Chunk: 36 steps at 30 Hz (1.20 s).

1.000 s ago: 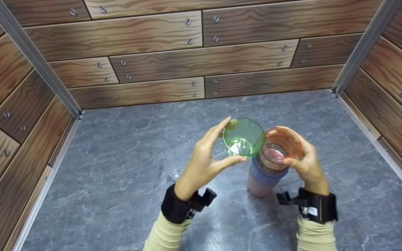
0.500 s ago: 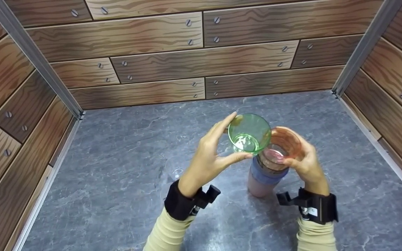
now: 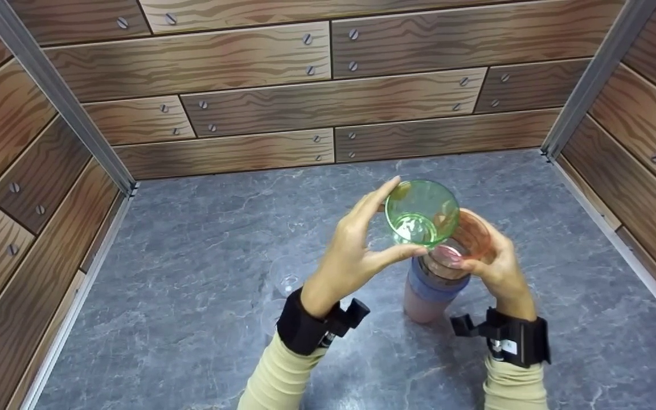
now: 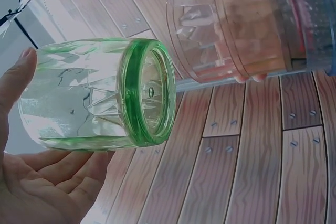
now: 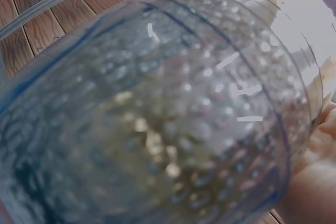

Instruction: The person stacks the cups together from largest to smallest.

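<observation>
My left hand [image 3: 353, 250] grips a green clear glass [image 3: 422, 213] between thumb and fingers, its mouth tilted up toward the head camera. In the left wrist view, the thick base of this green glass [image 4: 149, 93] faces the stack. My right hand [image 3: 501, 262] holds an orange-tinted glass [image 3: 475, 230] at the top of a stack of glasses. Beneath it come a blue glass [image 3: 433, 285] and a pinkish one [image 3: 423, 307] at the bottom. From the head, the green glass overlaps the orange rim; whether they touch I cannot tell. The right wrist view shows the dimpled blue glass [image 5: 157, 103] up close.
A grey marbled tabletop [image 3: 203, 273] lies below, with wood-patterned walls [image 3: 259, 108] at the back and both sides. Left of the stack, a faint clear round shape [image 3: 289, 282] shows on the tabletop, partly behind the left wrist.
My left hand has carried the green glass right and slightly away, so it now covers part of the orange glass's rim. The right hand and the stack stay nearly where they were.
</observation>
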Motion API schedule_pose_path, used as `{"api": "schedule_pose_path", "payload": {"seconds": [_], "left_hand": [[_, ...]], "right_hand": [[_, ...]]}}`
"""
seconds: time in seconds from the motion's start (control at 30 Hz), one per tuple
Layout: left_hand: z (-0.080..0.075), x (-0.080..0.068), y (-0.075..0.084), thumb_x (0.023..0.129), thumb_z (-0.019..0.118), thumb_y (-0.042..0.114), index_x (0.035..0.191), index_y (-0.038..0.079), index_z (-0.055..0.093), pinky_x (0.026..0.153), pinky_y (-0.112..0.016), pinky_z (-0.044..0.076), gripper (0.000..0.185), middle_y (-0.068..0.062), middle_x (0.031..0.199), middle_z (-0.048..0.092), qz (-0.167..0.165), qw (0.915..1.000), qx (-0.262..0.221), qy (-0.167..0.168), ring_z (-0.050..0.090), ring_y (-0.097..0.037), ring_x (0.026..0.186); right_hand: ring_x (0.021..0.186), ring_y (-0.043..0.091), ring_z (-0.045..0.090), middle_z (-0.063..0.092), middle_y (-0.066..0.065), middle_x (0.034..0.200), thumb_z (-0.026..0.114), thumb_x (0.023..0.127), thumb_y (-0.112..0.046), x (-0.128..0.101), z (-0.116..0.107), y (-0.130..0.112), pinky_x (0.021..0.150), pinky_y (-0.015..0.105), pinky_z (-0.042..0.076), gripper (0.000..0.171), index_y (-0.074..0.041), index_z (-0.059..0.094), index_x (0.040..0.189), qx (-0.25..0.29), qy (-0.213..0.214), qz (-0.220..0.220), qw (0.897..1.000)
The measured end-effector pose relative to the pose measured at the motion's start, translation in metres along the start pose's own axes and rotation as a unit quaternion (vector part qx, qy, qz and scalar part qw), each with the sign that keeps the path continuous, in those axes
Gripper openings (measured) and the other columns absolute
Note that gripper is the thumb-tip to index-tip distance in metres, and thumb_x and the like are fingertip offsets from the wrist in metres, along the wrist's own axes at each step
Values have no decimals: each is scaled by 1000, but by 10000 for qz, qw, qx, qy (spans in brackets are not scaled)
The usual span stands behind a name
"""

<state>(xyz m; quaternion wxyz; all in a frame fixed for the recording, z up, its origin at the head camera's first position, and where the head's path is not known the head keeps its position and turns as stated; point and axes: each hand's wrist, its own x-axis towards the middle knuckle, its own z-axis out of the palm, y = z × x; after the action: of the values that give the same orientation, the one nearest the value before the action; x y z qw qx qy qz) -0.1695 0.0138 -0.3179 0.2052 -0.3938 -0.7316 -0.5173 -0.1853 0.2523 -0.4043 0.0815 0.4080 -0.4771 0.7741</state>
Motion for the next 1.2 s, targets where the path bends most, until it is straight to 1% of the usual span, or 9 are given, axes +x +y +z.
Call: {"api": "schedule_pose_path", "payload": {"seconds": [0.13, 0.3, 0.5, 0.63, 0.8, 1.0, 1.17, 1.2], "left_hand": [[3, 5, 2, 70, 78, 24, 139, -3, 34, 108, -24, 42, 86, -15, 131, 55, 127, 9999, -52, -21, 52, -20, 122], [7, 11, 2, 71, 77, 23, 139, -4, 34, 106, -22, 43, 84, -16, 131, 54, 184, 9998, -110, -15, 54, -21, 119], [13, 15, 3, 71, 77, 22, 139, -4, 34, 107, -22, 42, 84, -17, 132, 54, 141, 9997, -193, -61, 53, -22, 121], [16, 19, 4, 71, 77, 22, 139, -4, 33, 106, -20, 42, 85, -17, 132, 53, 117, 9997, -175, -106, 53, -22, 120], [22, 23, 5, 72, 77, 22, 139, -4, 32, 109, -21, 40, 85, -17, 135, 52, 95, 9995, -166, -265, 51, -23, 124], [30, 26, 5, 72, 77, 23, 139, -4, 32, 107, -21, 41, 85, -16, 135, 52, 42, 9990, -127, -420, 52, -22, 123], [34, 26, 4, 72, 76, 24, 140, -3, 32, 105, -17, 42, 85, -15, 134, 53, 63, 9988, -100, -479, 53, -20, 121], [34, 27, 3, 72, 76, 24, 140, -3, 32, 104, -17, 42, 85, -15, 134, 53, 78, 9988, -94, -478, 53, -20, 121]], "right_hand": [[130, 17, 48, 48, 12, 140, 62, 80, 7, 0, 0, 0, 112, 23, 37, 63, 6, 35, 137, 29, -31, -6, 10000], [131, 18, 47, 48, 13, 140, 63, 80, 7, 0, 1, 1, 113, 24, 35, 63, 7, 34, 137, -41, -42, -29, 10000], [129, 19, 49, 48, 14, 140, 64, 80, 4, -1, 0, 1, 112, 24, 36, 64, 8, 34, 137, -194, -4, -4, 9998], [127, 18, 51, 52, 12, 137, 65, 80, 3, -2, 0, 0, 111, 24, 38, 61, 7, 38, 135, -275, 92, 9, 9996], [121, 15, 56, 57, 9, 131, 67, 79, 1, -4, 1, -1, 107, 22, 42, 58, 4, 44, 132, -439, 285, 34, 9986], [109, 10, 62, 64, 4, 120, 68, 79, -2, -5, 2, -2, 95, 19, 51, 53, -1, 49, 128, -764, 444, 179, 9959], [109, 10, 62, 64, 3, 121, 69, 80, -4, -5, 2, -2, 94, 19, 51, 53, -2, 49, 129, -834, 495, 182, 9951], [108, 9, 62, 64, 3, 120, 69, 80, -5, -5, 2, -2, 92, 18, 52, 53, -2, 49, 129, -843, 491, 186, 9951]]}}
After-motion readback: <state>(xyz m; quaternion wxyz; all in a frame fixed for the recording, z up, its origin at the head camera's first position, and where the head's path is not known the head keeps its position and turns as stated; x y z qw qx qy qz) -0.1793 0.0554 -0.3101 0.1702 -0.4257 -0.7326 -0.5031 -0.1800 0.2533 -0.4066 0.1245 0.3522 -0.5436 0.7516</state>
